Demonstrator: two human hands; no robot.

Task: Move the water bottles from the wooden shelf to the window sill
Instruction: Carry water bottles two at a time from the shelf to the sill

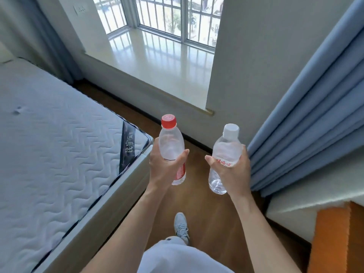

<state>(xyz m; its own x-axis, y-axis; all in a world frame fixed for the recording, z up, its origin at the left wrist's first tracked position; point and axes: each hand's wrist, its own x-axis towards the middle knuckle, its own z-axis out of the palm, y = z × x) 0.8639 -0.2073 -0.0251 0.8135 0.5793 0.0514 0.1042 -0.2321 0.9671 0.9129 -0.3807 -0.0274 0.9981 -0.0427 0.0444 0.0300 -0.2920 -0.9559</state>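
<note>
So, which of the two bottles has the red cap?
The bottle in the left hand: the red-capped bottle also has a red label. The white-capped bottle, in the right hand, has red print on clear plastic.

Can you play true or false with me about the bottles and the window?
1. The left hand holds the red-capped bottle. True.
2. The right hand is empty. False: it holds the white-capped bottle.
3. A bottle already stands on the window sill. False: the sill has no bottle on it.
4. The mattress is on the person's left. True.
5. The curtain is red. False: it is blue.
</note>
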